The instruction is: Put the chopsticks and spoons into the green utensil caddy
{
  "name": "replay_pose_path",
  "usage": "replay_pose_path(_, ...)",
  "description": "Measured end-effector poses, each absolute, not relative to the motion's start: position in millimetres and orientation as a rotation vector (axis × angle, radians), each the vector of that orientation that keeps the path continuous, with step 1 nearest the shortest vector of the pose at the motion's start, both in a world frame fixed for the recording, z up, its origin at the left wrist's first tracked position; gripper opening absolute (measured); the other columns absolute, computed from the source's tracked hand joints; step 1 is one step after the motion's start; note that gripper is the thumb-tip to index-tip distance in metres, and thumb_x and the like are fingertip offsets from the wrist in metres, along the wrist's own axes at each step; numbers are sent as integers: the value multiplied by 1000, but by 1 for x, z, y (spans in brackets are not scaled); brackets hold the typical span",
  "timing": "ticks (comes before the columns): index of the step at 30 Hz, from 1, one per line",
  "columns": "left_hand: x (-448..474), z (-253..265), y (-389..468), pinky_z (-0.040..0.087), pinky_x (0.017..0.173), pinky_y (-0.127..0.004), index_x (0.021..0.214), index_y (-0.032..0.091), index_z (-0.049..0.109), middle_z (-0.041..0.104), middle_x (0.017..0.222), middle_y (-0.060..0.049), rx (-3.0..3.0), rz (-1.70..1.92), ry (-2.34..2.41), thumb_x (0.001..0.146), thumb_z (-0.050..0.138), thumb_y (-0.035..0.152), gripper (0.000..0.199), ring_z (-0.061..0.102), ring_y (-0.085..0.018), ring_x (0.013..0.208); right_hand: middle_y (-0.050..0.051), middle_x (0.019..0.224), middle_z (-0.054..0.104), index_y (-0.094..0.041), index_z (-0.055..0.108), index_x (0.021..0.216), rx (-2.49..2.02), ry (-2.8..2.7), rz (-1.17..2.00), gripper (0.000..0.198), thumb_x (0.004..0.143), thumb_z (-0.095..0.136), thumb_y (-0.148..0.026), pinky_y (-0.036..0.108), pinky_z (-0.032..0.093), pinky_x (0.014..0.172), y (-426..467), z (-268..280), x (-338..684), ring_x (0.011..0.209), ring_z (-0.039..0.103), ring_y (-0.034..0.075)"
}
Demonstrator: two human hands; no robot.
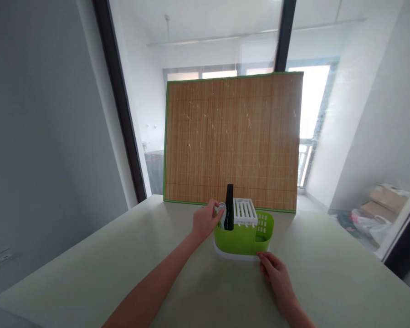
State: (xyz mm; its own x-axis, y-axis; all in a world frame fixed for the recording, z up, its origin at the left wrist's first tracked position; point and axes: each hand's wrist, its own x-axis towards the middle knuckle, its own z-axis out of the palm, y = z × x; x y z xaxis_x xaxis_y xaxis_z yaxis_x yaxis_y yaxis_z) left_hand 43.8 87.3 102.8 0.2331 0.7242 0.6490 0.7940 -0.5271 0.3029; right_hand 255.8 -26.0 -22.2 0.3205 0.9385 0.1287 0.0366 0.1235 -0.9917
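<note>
- A pale table (123,259) spread across the foreground, bearing everything within reach.
- A bamboo panel (232,141) edged in green stood upright at the back, near the caddy; a hard backward shove might have knocked it.
- The green caddy (237,241) sat on its white base (239,257) in the middle of the tabletop; a sideways pull at its left end could have swung it round.
- The left hand (207,221) was closed, thumb and fingers pinching at the caddy's left end.
- The right hand (273,271) was half curled, fingertips at the base's near right corner; whether it gripped or merely rested there could not be told. Light contact there risked letting the caddy slide.
- A white slotted rack (245,211) sat atop the caddy, liable to be jolted by a tug.
- Black upright pieces (229,207) stood beside the rack, close enough to snag.
- Pale round-ended utensils (223,212), in the left hand's pinch, could have slipped if the hold was shallow.
</note>
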Motion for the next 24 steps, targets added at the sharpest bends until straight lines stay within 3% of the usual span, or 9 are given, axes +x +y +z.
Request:
replay_pose_path(4,58,63,38,29,51,-21,65,18,45,50,58,2,-2547,-1308,-988,88,42,32,27,45,-9,52,-4,50,46,-19,65,74,-1209,-1122,824,21,76,62,-40,23,28,48,-27,-19,247,49,40,12)
replay_pose_path(8,84,13,-6,32,51,-23,62,18,45,53,62,0,-2805,-1114,-420,82,46,25,21,47,-10,57,-1,56,54,-18,63,62,-1135,-1181,904,25,69,67,-42,24,34,52,-30,-17,229,56,47,14)
replay_pose_path(11,96,-14,-18,33,50,-24,63,18,46,54,62,0,-2789,-1033,-183,80,48,30,21,48,-12,57,-3,52,49,-17,63,62,-1110,-1154,981,30,70,66,-46,23,32,49,-31,-19,222,51,44,12)
replay_pose_path(15,101,-33,-16,31,49,-25,66,18,48,55,64,0,-2590,-982,-117,84,47,33,23,50,-13,61,-7,46,38,-16,64,65,-1085,-1063,1103,32,71,65,-48,20,24,42,-33,-23,221,43,34,8)
replay_pose_path(24,101,-34,-19,34,57,-27,72,17,51,55,74,-3,-2436,-960,-234,88,39,19,20,52,-14,68,-4,54,47,-17,67,69,-1023,-890,1247,26,68,69,-42,18,32,47,-40,-19,216,51,43,9)
